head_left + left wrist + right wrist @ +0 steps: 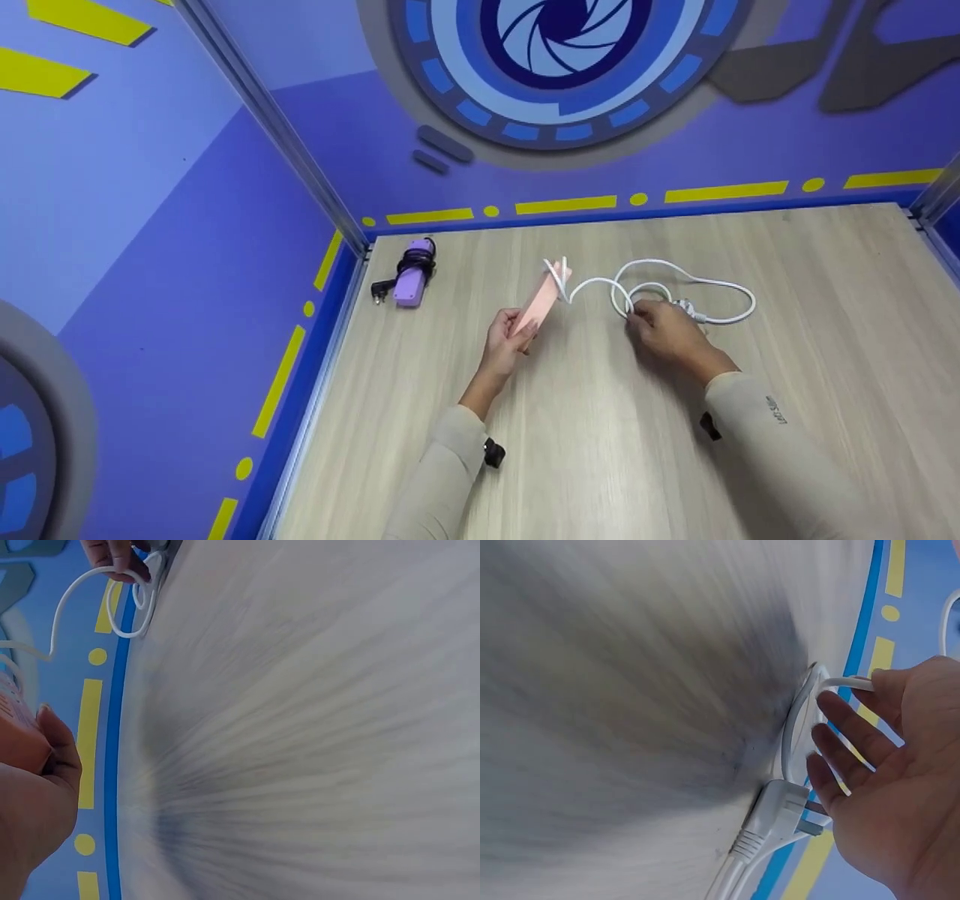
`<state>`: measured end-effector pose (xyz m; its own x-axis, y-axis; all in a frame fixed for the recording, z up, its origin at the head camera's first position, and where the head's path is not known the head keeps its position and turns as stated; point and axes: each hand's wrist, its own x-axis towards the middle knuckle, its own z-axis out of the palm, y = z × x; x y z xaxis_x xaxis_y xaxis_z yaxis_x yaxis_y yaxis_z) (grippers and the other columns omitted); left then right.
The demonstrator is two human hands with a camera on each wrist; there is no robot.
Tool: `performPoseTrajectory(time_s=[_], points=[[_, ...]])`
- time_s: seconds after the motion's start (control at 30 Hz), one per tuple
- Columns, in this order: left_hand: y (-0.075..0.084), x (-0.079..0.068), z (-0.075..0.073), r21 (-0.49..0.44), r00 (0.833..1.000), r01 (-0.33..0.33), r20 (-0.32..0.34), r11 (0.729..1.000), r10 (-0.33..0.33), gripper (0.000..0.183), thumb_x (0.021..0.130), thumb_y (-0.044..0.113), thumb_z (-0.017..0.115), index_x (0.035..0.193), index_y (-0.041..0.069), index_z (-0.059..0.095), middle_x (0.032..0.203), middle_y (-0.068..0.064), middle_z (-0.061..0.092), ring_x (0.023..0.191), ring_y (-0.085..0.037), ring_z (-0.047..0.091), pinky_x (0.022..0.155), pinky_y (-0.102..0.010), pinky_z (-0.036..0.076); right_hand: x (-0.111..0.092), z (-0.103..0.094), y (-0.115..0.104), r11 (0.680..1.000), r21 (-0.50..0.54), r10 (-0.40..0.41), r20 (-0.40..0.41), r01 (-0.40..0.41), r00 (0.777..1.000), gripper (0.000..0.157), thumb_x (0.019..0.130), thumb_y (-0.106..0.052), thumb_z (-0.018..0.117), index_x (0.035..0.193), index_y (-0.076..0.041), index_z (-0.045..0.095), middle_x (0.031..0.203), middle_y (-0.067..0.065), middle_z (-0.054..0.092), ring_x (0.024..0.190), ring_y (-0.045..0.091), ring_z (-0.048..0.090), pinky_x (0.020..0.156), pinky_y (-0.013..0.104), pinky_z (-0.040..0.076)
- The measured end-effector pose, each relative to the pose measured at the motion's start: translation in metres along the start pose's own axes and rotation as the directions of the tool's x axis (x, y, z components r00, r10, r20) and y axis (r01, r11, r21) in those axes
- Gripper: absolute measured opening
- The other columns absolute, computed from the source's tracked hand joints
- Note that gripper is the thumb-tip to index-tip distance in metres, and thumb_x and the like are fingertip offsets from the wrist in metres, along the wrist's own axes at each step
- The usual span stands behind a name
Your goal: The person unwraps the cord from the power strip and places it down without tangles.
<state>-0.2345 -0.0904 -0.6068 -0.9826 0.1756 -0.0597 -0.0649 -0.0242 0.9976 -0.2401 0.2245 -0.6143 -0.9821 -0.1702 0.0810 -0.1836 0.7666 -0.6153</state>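
Observation:
A pink power strip (537, 304) is held by its near end in my left hand (507, 346), tilted up and away over the table. Its white cord (595, 280) wraps the far end, then runs right in loose loops. My right hand (670, 332) pinches the cord between thumb and index finger, the other fingers loosely spread in the right wrist view. Beside those fingers a white plug (776, 817) with metal prongs lies on the table. In the left wrist view only the end of the power strip (21, 736) shows, gripped by the left hand.
A purple power strip (409, 285) with a black cord (418, 259) wound round it lies at the table's back left corner. Blue-purple printed walls (330, 135) stand along the left and back edges of the wood-grain table (585, 450).

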Motion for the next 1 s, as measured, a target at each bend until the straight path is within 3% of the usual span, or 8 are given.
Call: performPoseTrajectory(time_s=[0.17,0.33,0.47,0.6,0.7,0.9,1.0], points=[[-0.004,-0.001,0.003,0.01,1.0,0.009,0.01,1.0,-0.009,0.037,0.104,0.02,0.07,0.132,0.005,0.053,0.101,0.002,0.064,0.09,-0.015,0.058,0.07,-0.025,0.046,-0.001,-0.001,-0.005,0.999,0.043,0.014,0.05,-0.016,0.999,0.014,0.107,-0.017,0.061,0.105,-0.007,0.07,0.089,0.006,0.067,0.08,0.022,0.055,0.071,0.036,0.043],[-0.001,0.001,0.004,0.005,1.0,0.011,0.011,1.0,-0.011,0.037,0.104,0.02,0.068,0.133,0.004,0.052,0.103,0.001,0.064,0.091,-0.017,0.058,0.07,-0.025,0.046,0.001,-0.005,-0.011,0.998,0.06,0.01,0.053,-0.013,0.999,0.017,0.107,-0.018,0.061,0.111,-0.006,0.072,0.104,0.014,0.076,0.096,0.033,0.07,0.085,0.052,0.056],[0.003,0.004,0.004,-0.008,1.0,0.008,0.022,1.0,-0.008,0.04,0.104,0.019,0.069,0.135,0.002,0.051,0.104,0.0,0.064,0.092,-0.018,0.059,0.071,-0.024,0.047,0.003,-0.009,-0.014,0.998,0.054,0.01,0.039,-0.012,0.999,0.019,0.107,-0.02,0.061,0.113,-0.006,0.072,0.111,0.017,0.078,0.108,0.038,0.073,0.095,0.061,0.055],[0.005,0.005,0.002,-0.002,1.0,0.012,0.019,1.0,-0.012,0.039,0.104,0.017,0.068,0.135,0.002,0.051,0.103,0.001,0.065,0.092,-0.02,0.059,0.072,-0.024,0.048,0.004,-0.01,-0.018,0.999,0.049,0.009,0.045,-0.011,0.999,0.022,0.108,-0.022,0.06,0.113,-0.003,0.071,0.11,0.018,0.077,0.103,0.037,0.071,0.094,0.062,0.054],[0.007,0.005,0.001,0.007,1.0,0.01,0.02,1.0,-0.01,0.037,0.104,0.016,0.068,0.135,0.002,0.051,0.104,0.002,0.065,0.093,-0.02,0.06,0.072,-0.024,0.048,0.006,-0.01,-0.02,0.999,0.052,0.003,0.04,-0.005,0.999,0.026,0.108,-0.022,0.06,0.119,0.0,0.069,0.116,0.022,0.075,0.108,0.04,0.071,0.099,0.063,0.053],[0.008,0.004,0.001,0.008,1.0,-0.004,0.028,1.0,0.004,0.037,0.104,0.017,0.068,0.134,0.002,0.052,0.103,0.003,0.065,0.092,-0.015,0.06,0.072,-0.024,0.048,0.013,-0.011,-0.029,0.999,0.022,-0.024,-0.049,0.025,0.999,0.044,0.105,-0.019,0.064,0.14,0.007,0.058,0.138,0.031,0.064,0.135,0.051,0.057,0.117,0.065,0.041],[0.008,0.004,0.001,0.003,0.999,-0.008,0.037,1.0,0.007,0.037,0.104,0.016,0.068,0.134,0.002,0.051,0.103,0.003,0.064,0.092,-0.014,0.061,0.072,-0.024,0.049,0.016,-0.011,-0.04,0.999,-0.027,-0.04,-0.098,0.038,0.994,0.058,0.102,-0.019,0.068,0.151,0.004,0.048,0.153,0.03,0.053,0.146,0.051,0.046,0.124,0.065,0.033]])
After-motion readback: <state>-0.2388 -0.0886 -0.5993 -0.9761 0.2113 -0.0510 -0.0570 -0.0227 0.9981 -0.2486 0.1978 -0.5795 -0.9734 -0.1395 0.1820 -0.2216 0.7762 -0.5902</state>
